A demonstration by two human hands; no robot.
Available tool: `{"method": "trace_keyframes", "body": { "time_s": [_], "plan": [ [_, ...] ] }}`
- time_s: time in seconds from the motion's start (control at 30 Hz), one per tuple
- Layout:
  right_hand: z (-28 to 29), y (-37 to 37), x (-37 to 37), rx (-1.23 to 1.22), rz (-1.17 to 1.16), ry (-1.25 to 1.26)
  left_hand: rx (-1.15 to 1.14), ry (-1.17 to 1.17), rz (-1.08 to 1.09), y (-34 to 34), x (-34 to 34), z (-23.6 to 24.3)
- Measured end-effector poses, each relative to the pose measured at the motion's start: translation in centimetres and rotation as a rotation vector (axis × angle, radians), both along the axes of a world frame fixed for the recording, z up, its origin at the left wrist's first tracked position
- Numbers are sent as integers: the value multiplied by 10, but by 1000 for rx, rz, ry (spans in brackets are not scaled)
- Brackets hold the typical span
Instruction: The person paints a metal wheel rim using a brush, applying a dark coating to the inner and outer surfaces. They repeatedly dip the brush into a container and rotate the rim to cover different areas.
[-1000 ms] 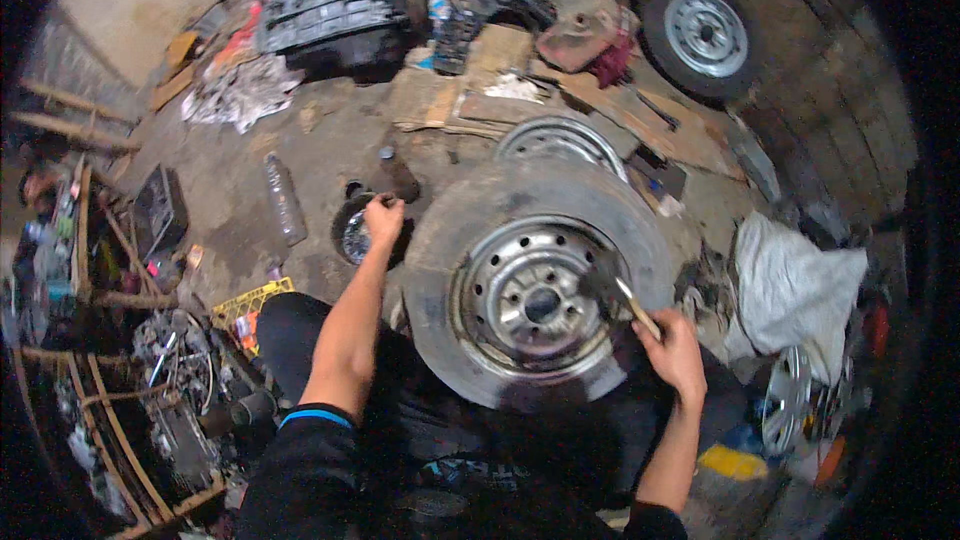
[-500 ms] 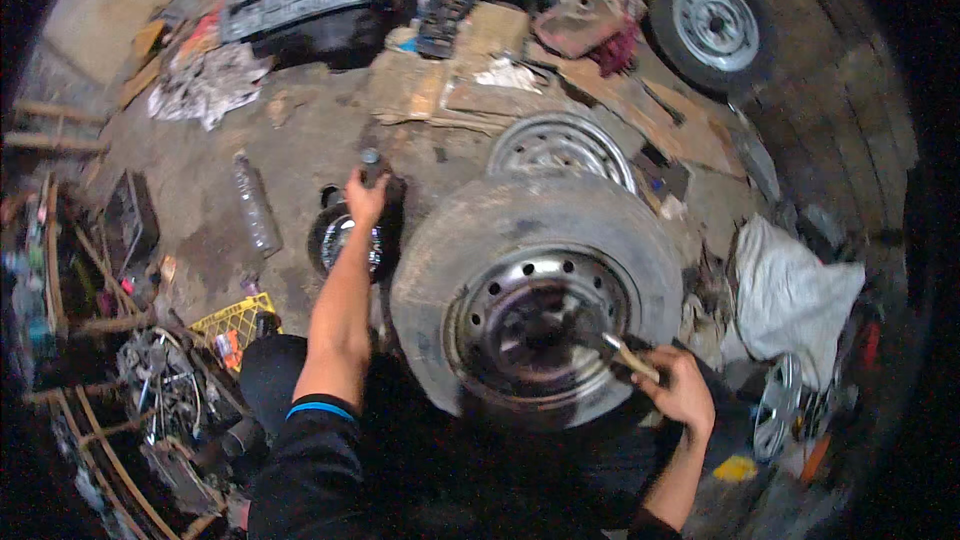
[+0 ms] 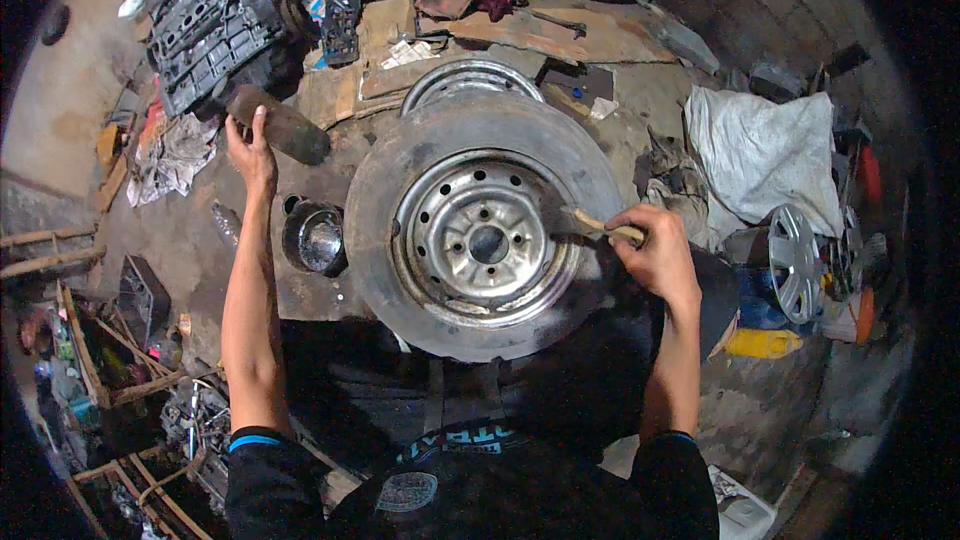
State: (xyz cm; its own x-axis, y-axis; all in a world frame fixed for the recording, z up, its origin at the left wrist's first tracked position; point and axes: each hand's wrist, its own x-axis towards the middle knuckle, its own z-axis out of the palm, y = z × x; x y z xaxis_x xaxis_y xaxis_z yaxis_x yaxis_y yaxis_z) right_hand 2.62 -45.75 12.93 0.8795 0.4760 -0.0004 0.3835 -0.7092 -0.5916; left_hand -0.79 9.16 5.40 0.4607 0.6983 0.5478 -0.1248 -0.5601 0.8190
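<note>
Before me lies a tyre [image 3: 545,130] on a silvery steel wheel [image 3: 452,202] with round holes and a grimy rim. My left hand [image 3: 252,152] is closed round a dark brown bottle [image 3: 292,130], held tilted to the left of the tyre. My right hand [image 3: 655,252] grips a brush [image 3: 610,229] by its pale wooden handle. The brush's head points at the right side of the rim where it meets the tyre; its bristles are hard to make out. Between my left forearm and the tyre stands a black pot [image 3: 318,240] with a shiny inside.
Behind the tyre is a bare steel wheel [image 3: 470,78], with cardboard [image 3: 385,32] beyond. An engine block [image 3: 212,38] stands far left. A white sack [image 3: 765,155], a silver wheel cover [image 3: 793,265] and a yellow bottle [image 3: 763,343] lie at the right. Wooden frames [image 3: 130,390] stand left.
My left hand has moved away from beside the black pot, up and left, with the bottle. The brush has gone from over the wheel's lower right to the rim's right edge. The view has shifted.
</note>
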Motion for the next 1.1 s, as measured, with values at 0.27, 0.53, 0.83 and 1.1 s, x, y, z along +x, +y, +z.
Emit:
{"method": "trace_keyframes", "body": {
  "time_s": [0.27,0.53,0.83,1.1],
  "plan": [
    [-11,-26,2,192,-182,-92,-9,857,-435,-167,-33,-3],
    [-17,-45,0,185,-158,-120,-183,1062,-610,-263,-17,-49],
    [-7,-43,-5,145,-161,-16,-139,1142,-525,-254,22,-74],
    [-7,-49,-4,177,-168,15,-105,1155,-596,-275,30,-55]
  ]
}}
